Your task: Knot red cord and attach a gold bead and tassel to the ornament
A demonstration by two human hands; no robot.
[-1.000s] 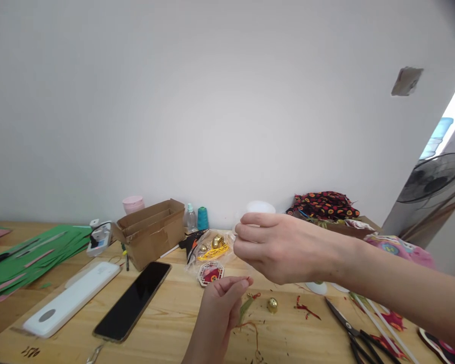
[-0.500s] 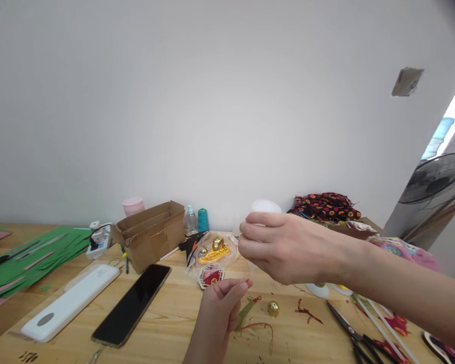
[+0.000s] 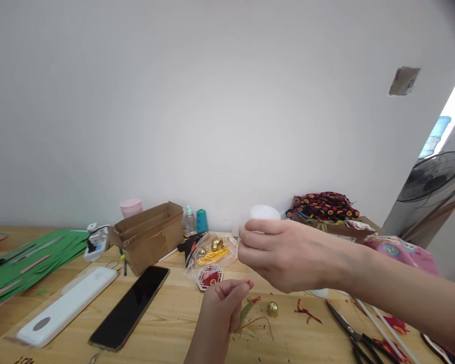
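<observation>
My left hand [image 3: 219, 313] rises from the bottom edge with thumb and fingers pinched on the tip of a thin red thread [image 3: 248, 282]. My right hand [image 3: 284, 255] hovers just above it, fingers curled and pinched together; what they hold is too small to make out. Below the hands on the wooden table [image 3: 159, 328] lie a green tassel with red cord [image 3: 250, 311], a small gold bell [image 3: 272, 309] and red thread scraps [image 3: 305, 312].
A black phone [image 3: 131, 306] and white power bank [image 3: 66, 306] lie at left, with green paper sheets [image 3: 18, 260] beyond. A cardboard box [image 3: 149, 235], a bag of gold bells [image 3: 212, 247], a glue gun, a teal spool and bottle stand behind. Scissors [image 3: 351, 328] and white rods lie right.
My right hand has drifted slightly right and down, staying pinched above my left hand. The loose red cord on the table has shifted. The view has moved a little.
</observation>
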